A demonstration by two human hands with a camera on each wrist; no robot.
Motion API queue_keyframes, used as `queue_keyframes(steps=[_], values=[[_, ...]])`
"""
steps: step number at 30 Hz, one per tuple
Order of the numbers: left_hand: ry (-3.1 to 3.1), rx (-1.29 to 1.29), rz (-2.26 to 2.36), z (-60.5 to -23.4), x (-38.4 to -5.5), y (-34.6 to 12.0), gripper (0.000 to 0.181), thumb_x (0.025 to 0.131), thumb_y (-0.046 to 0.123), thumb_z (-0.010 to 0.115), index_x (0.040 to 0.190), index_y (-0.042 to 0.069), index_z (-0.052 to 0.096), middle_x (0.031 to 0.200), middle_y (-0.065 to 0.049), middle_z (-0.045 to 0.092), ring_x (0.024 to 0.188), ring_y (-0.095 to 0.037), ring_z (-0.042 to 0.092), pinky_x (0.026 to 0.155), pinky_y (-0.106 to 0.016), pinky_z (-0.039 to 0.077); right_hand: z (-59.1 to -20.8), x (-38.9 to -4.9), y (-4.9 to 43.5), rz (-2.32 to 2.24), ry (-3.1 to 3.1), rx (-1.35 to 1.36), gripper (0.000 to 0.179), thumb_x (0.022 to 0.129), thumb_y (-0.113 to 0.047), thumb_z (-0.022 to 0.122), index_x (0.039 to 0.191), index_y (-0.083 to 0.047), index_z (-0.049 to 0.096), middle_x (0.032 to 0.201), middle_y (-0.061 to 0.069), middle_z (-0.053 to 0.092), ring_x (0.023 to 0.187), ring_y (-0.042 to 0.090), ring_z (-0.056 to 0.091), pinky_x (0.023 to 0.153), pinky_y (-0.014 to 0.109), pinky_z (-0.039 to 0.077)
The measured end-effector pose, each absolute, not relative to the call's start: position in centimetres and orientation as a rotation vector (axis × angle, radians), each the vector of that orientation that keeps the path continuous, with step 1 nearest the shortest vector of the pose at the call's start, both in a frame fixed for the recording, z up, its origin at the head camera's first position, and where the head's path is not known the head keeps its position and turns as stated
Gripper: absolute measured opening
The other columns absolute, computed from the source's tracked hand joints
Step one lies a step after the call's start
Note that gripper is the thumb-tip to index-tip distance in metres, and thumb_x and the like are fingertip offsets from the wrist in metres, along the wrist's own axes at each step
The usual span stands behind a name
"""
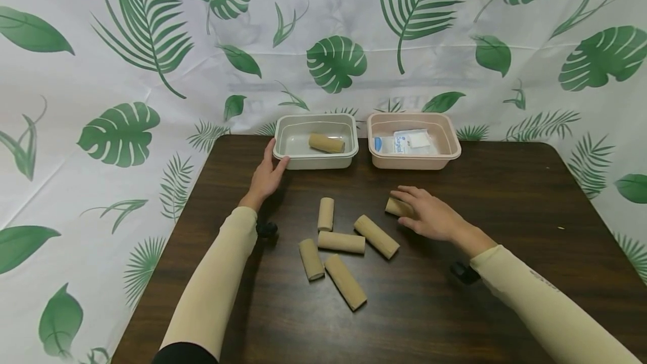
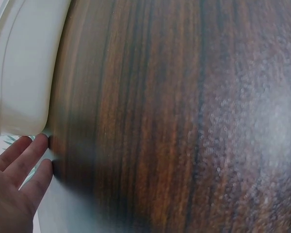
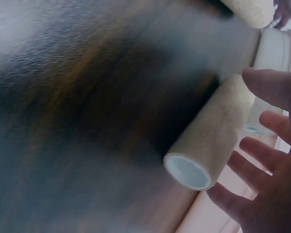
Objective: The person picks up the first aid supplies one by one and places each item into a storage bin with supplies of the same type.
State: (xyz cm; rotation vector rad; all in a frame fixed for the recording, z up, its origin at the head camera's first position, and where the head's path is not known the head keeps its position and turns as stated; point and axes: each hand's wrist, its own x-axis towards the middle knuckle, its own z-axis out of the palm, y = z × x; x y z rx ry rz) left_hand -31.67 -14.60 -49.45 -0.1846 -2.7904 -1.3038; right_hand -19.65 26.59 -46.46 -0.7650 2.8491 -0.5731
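Observation:
At the left end of a pale grey plastic bin (image 1: 315, 164), my left hand (image 1: 264, 178) rests with its fingers along the side and its thumb by the front corner. In the left wrist view, the fingers (image 2: 35, 150) are fairly straight at the bin's lower corner. One cardboard tube (image 1: 326, 143) lies inside this bin. Over on the right, my right hand (image 1: 429, 213) reaches over another cardboard tube (image 3: 213, 131), fingers and thumb spread about it. The tube's hollow end faces the right wrist camera.
Several more cardboard tubes (image 1: 341, 242) lie scattered mid-table between the arms. A pink bin (image 1: 414, 163) beside the grey one holds white and blue packets (image 1: 410, 142). Behind both bins hangs a leaf-print cloth (image 1: 283, 83). The table (image 1: 434, 308) is dark wood.

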Motion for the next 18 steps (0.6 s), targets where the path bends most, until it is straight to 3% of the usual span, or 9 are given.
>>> queue_keyframes(steps=[9,18], values=[[-2.794,-0.182,-1.303,-49.7,-31.9,-14.7,0.071,0.101,0.052,0.043,0.159,0.029,0.008,0.154,-0.018,0.035,0.131,-0.043,0.043,0.103,-0.06,0.033,-47.4,-19.3,27.3,-0.575,2.853,-0.769,0.065,0.09,-0.008,0.065,0.149,-0.007,0.04,0.15,0.021,0.038,0.133,0.039,0.04,0.096,0.06,0.04],[-2.797,-0.163,-1.305,-49.7,-31.9,-14.6,0.071,0.101,0.055,0.042,0.158,0.03,0.008,0.154,-0.018,0.034,0.131,-0.044,0.044,0.103,-0.059,0.033,-47.9,-19.2,27.3,-0.577,2.838,-0.755,0.064,0.091,-0.002,0.062,0.15,-0.01,0.039,0.147,0.018,0.042,0.131,0.037,0.043,0.091,0.056,0.045]])
